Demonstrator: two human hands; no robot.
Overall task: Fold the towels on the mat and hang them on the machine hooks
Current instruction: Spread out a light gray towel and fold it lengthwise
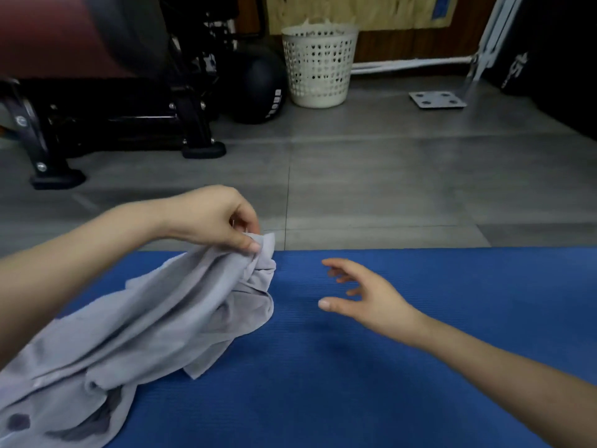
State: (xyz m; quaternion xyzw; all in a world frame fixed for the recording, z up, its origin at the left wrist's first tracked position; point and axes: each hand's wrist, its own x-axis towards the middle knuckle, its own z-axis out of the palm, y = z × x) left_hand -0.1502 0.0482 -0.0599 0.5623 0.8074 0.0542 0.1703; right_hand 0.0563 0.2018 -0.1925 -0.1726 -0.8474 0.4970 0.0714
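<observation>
Across the lower half of the head camera view, we see a blue exercise mat (355,367) spread on a grey tiled floor (355,176). A pale grey towel (145,318) lies crumpled on the left part of the mat, running from the bottom left corner up toward the mat's far edge. Its lower end shows a few darker patches; we cannot tell what they are.

We see the left hand (213,218) reaching in from the left, at the far edge of the mat. Its thumb and curled fingers pinch a bunched edge of the towel and lift that end, so the cloth drapes down and back from the hand toward the lower left.

We see the right hand (365,295) coming in from the lower right, over the middle of the mat. Its fingers are spread apart and loosely bent, and it holds nothing. It is to the right of the towel, near the lifted end but not touching the cloth.

Beyond the mat, we see a black exercise machine (113,118) at the upper left, a dark ball (258,88) beside it, a white perforated basket (319,66) against the wall, and a small metal plate (437,100) with four holes on the floor to the right.
</observation>
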